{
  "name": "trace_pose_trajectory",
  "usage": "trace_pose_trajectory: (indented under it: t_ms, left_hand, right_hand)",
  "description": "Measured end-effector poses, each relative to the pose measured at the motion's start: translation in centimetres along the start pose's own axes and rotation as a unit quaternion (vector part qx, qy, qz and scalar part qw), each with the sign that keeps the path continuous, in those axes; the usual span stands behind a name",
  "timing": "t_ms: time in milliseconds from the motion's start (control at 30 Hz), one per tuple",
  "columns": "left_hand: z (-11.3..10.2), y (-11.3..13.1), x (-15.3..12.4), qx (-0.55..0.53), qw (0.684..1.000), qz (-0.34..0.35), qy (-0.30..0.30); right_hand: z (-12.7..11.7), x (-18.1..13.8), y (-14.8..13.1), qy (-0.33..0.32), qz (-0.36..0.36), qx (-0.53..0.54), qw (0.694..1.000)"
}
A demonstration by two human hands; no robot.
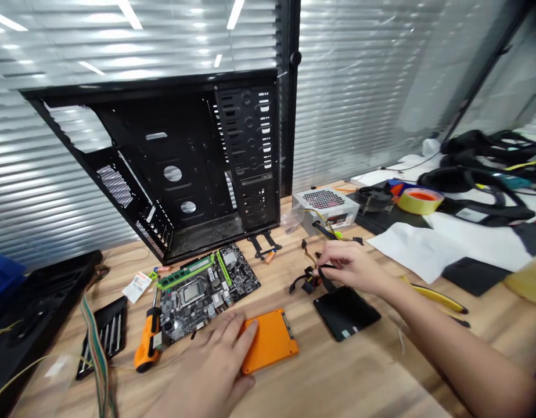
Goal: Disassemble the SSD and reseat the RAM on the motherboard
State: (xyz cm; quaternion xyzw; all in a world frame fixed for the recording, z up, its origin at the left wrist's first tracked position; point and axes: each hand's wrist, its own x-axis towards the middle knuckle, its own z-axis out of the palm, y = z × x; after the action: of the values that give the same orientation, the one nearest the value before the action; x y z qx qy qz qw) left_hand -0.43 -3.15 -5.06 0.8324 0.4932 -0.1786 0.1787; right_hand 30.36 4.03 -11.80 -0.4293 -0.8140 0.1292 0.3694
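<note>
My left hand (224, 354) lies open on the table, its fingertips on the left edge of an orange solid-state drive (272, 342). My right hand (344, 264) is pinched on a black cable (327, 281) among the connectors of the power supply's wire bundle (309, 284). Just below it, a flat black square piece (348, 313) rests on the wood. A motherboard (207, 290) with green-edged memory slots sits left of the drive, and an orange-handled screwdriver (148, 342) lies at its left end.
An open black computer case (189, 157) stands behind the motherboard, against the blinds. The grey power supply (326, 206) is at its right. Farther right are a fan (374, 199), yellow tape (420, 201), paper (409, 247) and pliers (442, 299). A ribbon cable (96, 348) runs along the left.
</note>
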Motion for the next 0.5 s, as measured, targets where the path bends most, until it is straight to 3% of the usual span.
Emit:
trace_pose_trajectory:
  t_ms: [500]
  left_hand:
    - [0.6,-0.4,0.0,-0.008,1.000,0.023,0.012]
  right_hand:
    - [1.9,0.1,0.0,0.026,0.023,-0.088,0.996]
